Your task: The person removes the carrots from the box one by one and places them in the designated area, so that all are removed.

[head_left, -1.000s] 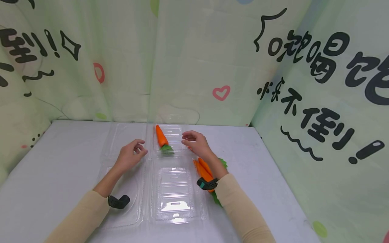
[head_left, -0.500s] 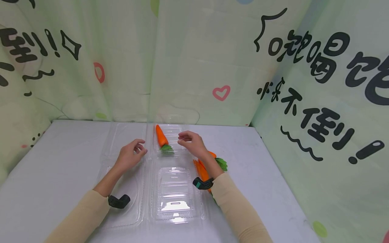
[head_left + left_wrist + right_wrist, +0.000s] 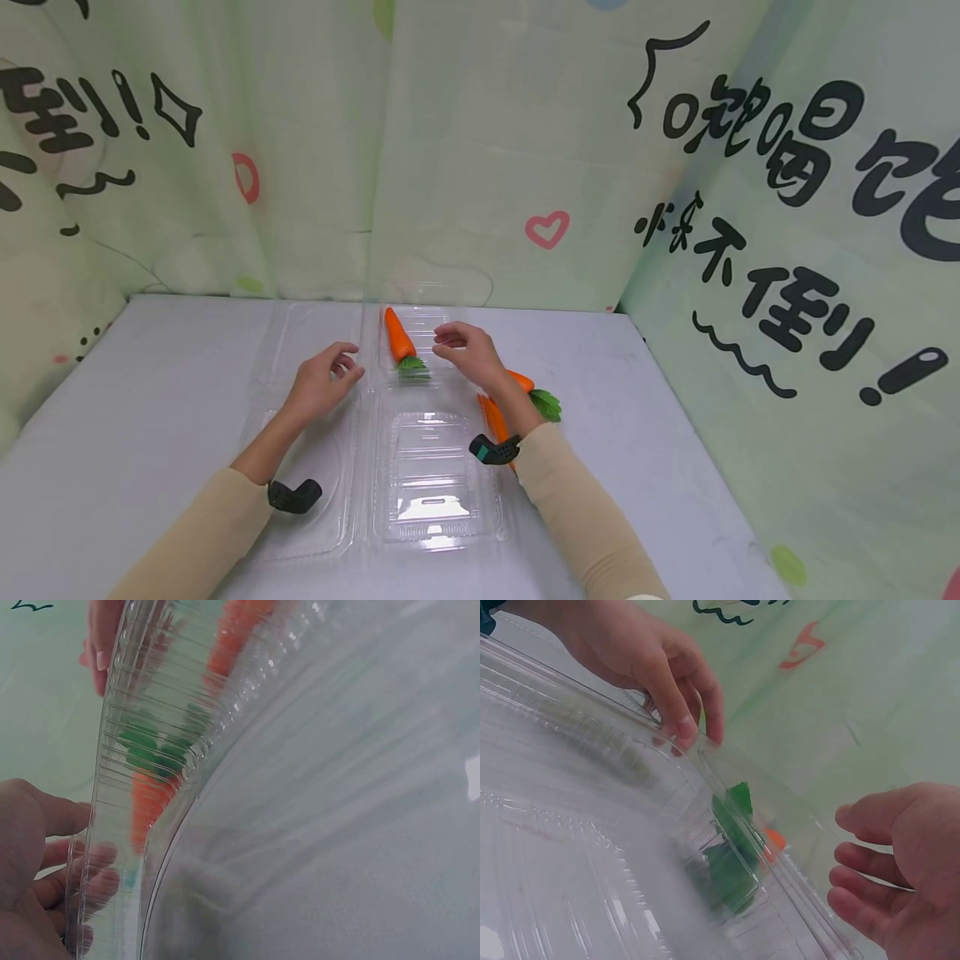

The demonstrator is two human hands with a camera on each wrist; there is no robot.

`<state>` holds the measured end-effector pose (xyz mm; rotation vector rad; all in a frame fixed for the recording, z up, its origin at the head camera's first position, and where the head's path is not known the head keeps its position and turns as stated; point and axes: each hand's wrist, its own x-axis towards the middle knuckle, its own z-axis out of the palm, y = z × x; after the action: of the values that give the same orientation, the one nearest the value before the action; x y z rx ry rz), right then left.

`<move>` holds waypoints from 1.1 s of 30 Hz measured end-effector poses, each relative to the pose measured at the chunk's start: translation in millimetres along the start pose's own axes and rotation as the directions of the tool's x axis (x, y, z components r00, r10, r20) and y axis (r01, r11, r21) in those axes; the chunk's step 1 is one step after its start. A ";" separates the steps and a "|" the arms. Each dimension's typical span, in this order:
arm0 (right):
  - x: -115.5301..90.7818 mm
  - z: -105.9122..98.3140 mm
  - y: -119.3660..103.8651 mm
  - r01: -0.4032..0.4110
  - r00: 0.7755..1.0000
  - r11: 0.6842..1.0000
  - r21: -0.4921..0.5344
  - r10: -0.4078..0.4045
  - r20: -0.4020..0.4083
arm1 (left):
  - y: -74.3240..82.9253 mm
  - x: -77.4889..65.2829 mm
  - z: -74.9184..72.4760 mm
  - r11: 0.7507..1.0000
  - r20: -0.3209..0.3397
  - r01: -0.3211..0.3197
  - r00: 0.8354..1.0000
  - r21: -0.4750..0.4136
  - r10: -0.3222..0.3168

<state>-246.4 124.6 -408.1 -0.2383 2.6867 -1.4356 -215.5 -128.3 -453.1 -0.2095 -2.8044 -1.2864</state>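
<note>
An orange carrot (image 3: pixel 400 335) with green leaves lies in the far clear plastic container (image 3: pixel 435 327), its tip pointing away. My left hand (image 3: pixel 322 385) is at that container's left edge; thumb and fingers appear to pinch the clear rim, with some fingertips seen through plastic in the left wrist view. Just right of the carrot hovers my right hand (image 3: pixel 467 350), fingers loosely bent and holding nothing. The right wrist view shows its thumb (image 3: pixel 870 814) apart from the fingers, near the container's edge. Loose carrots (image 3: pixel 492 419) lie partly hidden beneath my right forearm.
A second clear container (image 3: pixel 435 475) stands nearer on the white table (image 3: pixel 615 433), its lid (image 3: pixel 315 517) folded open to the left. Another open lid (image 3: pixel 300 333) lies at the far left. A printed curtain (image 3: pixel 450 167) closes off the back and sides.
My right hand has shifted a little left toward the carrot in the container, and its forearm now covers the loose carrots differently. The left hand has stayed in place.
</note>
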 end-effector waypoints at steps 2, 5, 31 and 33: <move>0.8 1.0 -1.2 0.002 1.000 1.000 0.001 -0.002 0.004 | -0.4 0.1 -0.1 1.000 -0.001 0.001 1.000 0.002 -0.001; 2.4 2.9 -2.1 0.005 1.000 1.000 0.006 -0.005 0.013 | -0.9 0.2 -0.1 1.000 -0.001 0.001 1.000 0.005 -0.001; 15.7 21.0 -0.8 0.003 0.999 1.000 -0.021 -0.002 0.047 | -2.4 1.7 2.1 1.000 0.000 0.010 1.000 0.008 -0.010; 16.7 22.3 -1.2 -0.003 0.999 1.000 -0.024 0.004 0.050 | -2.1 1.2 2.0 1.000 -0.004 0.006 1.000 0.008 -0.006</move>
<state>-259.4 102.7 -419.5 -0.2678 2.6647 -1.3783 -217.0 -128.1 -455.9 -0.1978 -2.8088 -1.2746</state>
